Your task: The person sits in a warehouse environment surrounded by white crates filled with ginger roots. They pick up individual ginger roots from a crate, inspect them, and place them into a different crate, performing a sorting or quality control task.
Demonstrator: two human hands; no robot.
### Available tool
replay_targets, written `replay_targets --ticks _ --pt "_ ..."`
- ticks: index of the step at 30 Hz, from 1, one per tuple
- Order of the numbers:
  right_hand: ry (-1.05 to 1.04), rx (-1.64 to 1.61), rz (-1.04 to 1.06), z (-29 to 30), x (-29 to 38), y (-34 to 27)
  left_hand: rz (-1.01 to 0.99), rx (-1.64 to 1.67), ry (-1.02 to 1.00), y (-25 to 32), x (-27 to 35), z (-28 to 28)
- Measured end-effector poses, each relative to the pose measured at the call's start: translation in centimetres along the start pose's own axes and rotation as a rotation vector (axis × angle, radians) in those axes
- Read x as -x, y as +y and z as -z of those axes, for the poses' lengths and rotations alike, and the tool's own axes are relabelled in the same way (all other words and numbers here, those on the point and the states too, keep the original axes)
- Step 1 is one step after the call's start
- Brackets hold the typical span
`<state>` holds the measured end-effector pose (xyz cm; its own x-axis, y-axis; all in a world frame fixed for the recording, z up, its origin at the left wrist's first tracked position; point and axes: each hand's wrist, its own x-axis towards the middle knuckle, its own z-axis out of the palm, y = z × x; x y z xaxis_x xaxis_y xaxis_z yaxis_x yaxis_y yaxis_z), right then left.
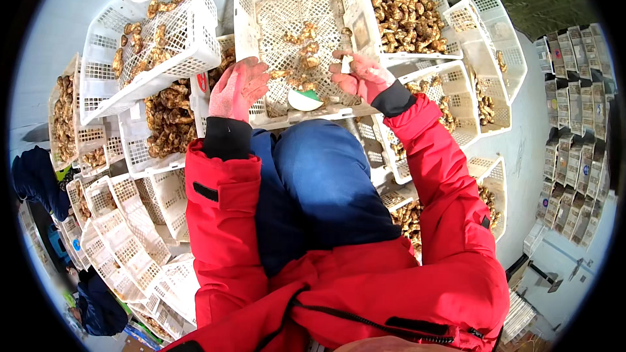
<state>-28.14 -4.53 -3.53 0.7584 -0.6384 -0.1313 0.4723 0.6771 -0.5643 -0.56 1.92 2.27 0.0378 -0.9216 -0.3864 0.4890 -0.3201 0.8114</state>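
Observation:
A white plastic crate (325, 112) stands before my knees with several brown-and-cream mushrooms (309, 56) on its lattice floor. Near its front wall lies a white, round-edged piece with a green part (304, 100). My left hand (240, 85), in a pinkish glove, is over the crate's left edge, palm turned inward, fingers apart and nothing in them. Over the crate's right side, my right hand (359, 73), gloved alike, has a small whitish piece (346, 64) at its fingers; whether it is gripped or stuck to the glove is unclear.
A tilted crate (195, 66) with scattered mushrooms is at upper left. Fuller crates of mushrooms (171, 120) (411, 22) stand on both sides. Empty-looking crates (127, 234) lean together at lower left, near two people in dark clothing (100, 303) (36, 181). Stacked crates (574, 132) stand far right.

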Motion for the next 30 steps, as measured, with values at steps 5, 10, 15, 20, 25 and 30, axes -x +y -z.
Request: replay_targets --ticks 5,10,15,20,25,30 --pt "0.234 0.049 0.056 2.0 -0.5 -1.1 -0.014 -0.006 0.030 0.2 0.0 -0.4" --pt "0.390 0.321 -0.064 4.4 -0.7 -0.4 -0.047 0.039 0.031 0.1 -0.1 0.0" --pt "0.295 1.255 -0.311 8.7 -3.4 1.9 -0.053 -0.039 0.063 0.3 -0.2 -0.7" --pt "0.512 1.792 -0.145 7.1 -10.0 1.1 -0.057 -0.036 0.100 0.9 0.5 -0.6" --pt "0.241 2.259 -0.347 10.9 -16.0 3.2 -0.069 0.045 0.098 0.8 -0.2 -0.7" --pt "0.309 2.534 -0.365 10.3 -17.8 5.3 -0.073 0.034 0.108 1.2 -0.1 -1.1"
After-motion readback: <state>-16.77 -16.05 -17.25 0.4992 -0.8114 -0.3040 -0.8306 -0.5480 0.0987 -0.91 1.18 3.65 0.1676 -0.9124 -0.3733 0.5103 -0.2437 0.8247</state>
